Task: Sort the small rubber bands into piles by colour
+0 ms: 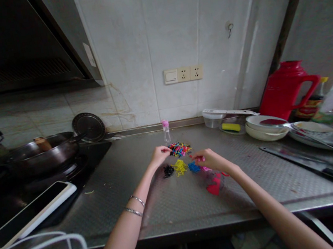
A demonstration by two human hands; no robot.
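Observation:
A mixed heap of small, colourful, rubber-band-like pieces (179,149) lies on the metal counter. My left hand (160,155) is at the heap's left edge, its fingers closed together; what they hold is hidden. Nearer to me sit sorted piles: black pieces (169,171), yellow pieces (180,167), blue pieces (194,167) and pink pieces (205,168). Over the blue and pink piles is my right hand (209,160), fingers bent in a pinch, with their contents too small to make out. Beside my right wrist lies a clear bag with a red patch (214,185).
Behind the heap stands a small clear bottle with a pink top (166,131). At right are stacked bowls (265,128), a red thermos jug (284,91) and a long dark-handled utensil (305,161). At left are a pan (45,154) on the stove and a white-edged device (32,213) with cables.

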